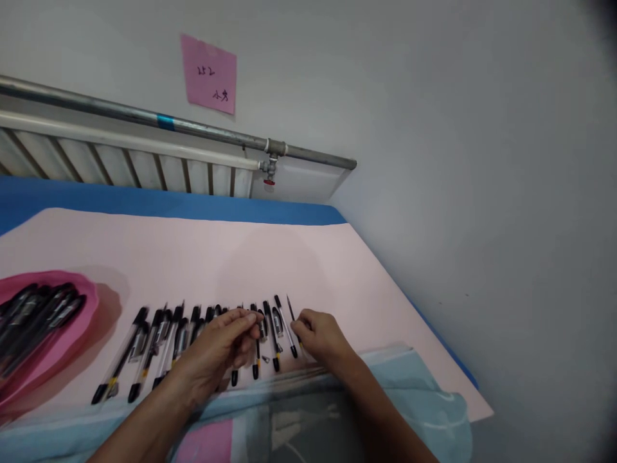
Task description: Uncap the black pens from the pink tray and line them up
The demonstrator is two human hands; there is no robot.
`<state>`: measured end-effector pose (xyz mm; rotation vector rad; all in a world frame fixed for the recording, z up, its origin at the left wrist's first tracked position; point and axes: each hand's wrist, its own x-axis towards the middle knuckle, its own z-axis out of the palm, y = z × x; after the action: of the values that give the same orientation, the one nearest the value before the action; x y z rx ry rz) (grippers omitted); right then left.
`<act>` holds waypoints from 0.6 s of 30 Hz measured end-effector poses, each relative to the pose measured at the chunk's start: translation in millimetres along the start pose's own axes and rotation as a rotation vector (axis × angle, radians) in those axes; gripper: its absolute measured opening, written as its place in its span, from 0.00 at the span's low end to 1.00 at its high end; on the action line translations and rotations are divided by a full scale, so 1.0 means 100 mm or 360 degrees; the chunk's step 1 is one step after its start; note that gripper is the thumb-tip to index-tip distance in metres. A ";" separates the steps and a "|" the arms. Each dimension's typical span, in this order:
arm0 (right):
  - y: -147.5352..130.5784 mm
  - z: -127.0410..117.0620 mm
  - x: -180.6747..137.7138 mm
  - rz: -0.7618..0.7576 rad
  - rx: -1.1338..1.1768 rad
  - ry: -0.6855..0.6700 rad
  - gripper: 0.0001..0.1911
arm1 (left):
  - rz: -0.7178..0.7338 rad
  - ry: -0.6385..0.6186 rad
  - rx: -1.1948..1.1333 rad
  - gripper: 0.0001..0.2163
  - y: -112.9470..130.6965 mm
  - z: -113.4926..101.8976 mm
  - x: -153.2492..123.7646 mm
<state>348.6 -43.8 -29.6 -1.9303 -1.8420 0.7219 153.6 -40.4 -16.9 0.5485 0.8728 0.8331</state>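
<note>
My left hand [224, 341] is over the row of pens, its thumb and index finger pinched together. Whatever is between those fingertips is too small to make out. To the right, my right hand [321, 334] is closed at a thin pen refill [290, 307], whose tip points away from me. Beside it lies a clear pen barrel [286, 328] with black ends. Black pen caps [277, 321] and small metal tips or springs [265, 359] lie among the parts. More disassembled pens [126, 357] stretch left, some hidden behind my left hand and forearm.
A pink bowl [89, 331] full of black pens [43, 315] stands at the left. The pale pink table cover [202, 251] has a blue edge [168, 206]. Light blue cloth [414, 386] lies at the near edge. Behind are a radiator [144, 164] and a pipe [216, 133].
</note>
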 end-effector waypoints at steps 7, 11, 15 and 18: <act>-0.01 0.04 0.01 -0.0059 -0.0057 0.0000 0.08 | -0.0021 0.0101 -0.0025 0.09 -0.01 -0.01 -0.01; 0.00 0.06 -0.04 -0.0044 -0.0063 0.0015 0.10 | -0.0013 0.0096 -0.0056 0.08 0.01 -0.01 -0.01; 0.00 0.06 -0.09 -0.0014 -0.0009 0.0050 0.13 | -0.0076 0.0142 -0.0148 0.06 0.04 0.01 -0.01; -0.05 0.01 -0.12 0.0068 0.0435 0.0055 0.11 | -0.0165 0.0108 -0.0274 0.09 0.05 0.01 -0.02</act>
<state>343.6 -55.2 -26.2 -1.7973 -1.5929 0.8971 152.0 -38.8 -11.5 0.3232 0.8747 0.8268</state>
